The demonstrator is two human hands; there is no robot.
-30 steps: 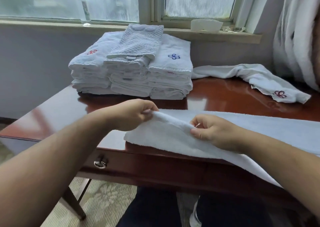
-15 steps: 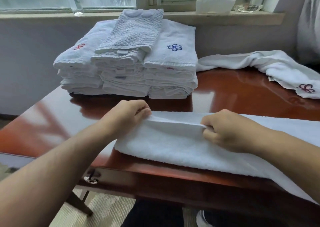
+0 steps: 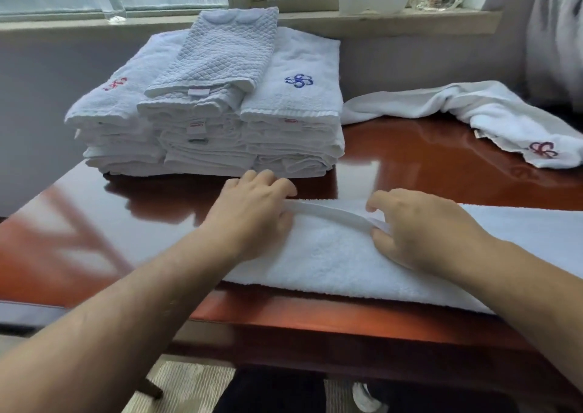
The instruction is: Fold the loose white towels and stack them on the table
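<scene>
So the white towel [image 3: 331, 254] lies flat across the lower middle of the table [image 3: 410, 153]. The left hand [image 3: 252, 213] and right hand [image 3: 422, 232] each pinch its raised hem, fingers curled round it. The folded stack [image 3: 214, 112] sits upper left, and a loose towel [image 3: 473, 109] lies upper right.

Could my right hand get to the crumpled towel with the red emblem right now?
Probably yes. Only bare table lies between the right hand and the crumpled towel, but that hand pinches the hem of the flat towel and would have to let go first.
</scene>
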